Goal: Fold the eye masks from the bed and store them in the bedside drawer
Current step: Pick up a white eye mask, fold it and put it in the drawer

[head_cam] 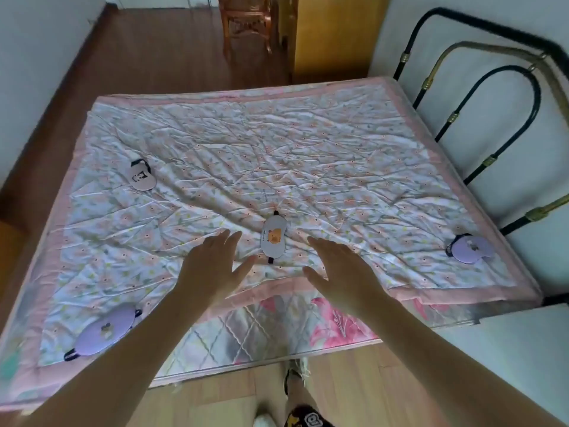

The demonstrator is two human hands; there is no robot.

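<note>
Reaching over the quilt [308, 155], the left hand [209, 266] and right hand [341, 272] flank the white bear eye mask [275, 238] at frame centre; fingers straight, slightly apart, holding nothing; three other masks lie elsewhere on the quilt.

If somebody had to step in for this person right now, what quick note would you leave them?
Left hand: open, fingers spread above the quilt, no grip on anything.
Right hand: open too, holding nothing.
Both hover on either side of the bear eye mask near the bed's front edge.
Other masks lie flat on the quilt: a white mask far left, a purple mask at the near left corner, another purple one at the right.
Done: nothing folded or stored.
Left: fold all four and put them in the drawer, which is not in view.
</note>
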